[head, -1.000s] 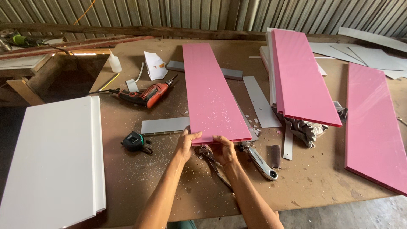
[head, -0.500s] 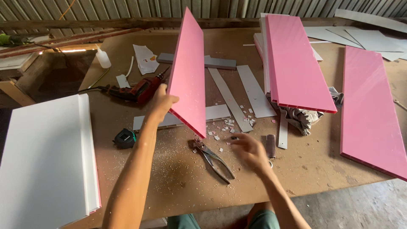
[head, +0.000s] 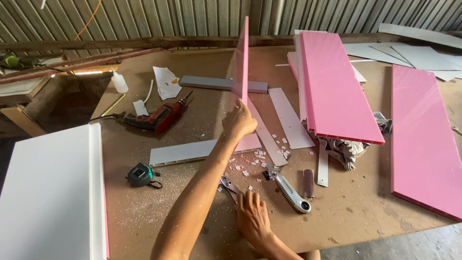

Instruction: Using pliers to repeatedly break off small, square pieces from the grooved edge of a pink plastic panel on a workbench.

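Note:
My left hand (head: 239, 122) grips the near end of a long pink panel (head: 242, 67), which stands on its edge on the brown workbench (head: 159, 212) and runs away from me. My right hand (head: 251, 215) rests flat on the bench near the front edge, its fingers on a pair of metal snips (head: 230, 185). A grey-handled utility knife (head: 288, 189) lies just right of that hand. Small pink and white offcuts (head: 250, 162) are scattered between the two hands.
A red power drill (head: 156, 118) and a tape measure (head: 140, 174) lie to the left. A white panel (head: 48, 192) covers the near left. More pink panels (head: 337, 91) (head: 423, 139) lie right. Grey strips (head: 185, 151), a rag (head: 346, 149) and a glue bottle (head: 119, 82) are about.
The pink panel lay flat under both hands, then was tipped up onto its edge by my left hand. My right hand let go and dropped to the snips on the bench.

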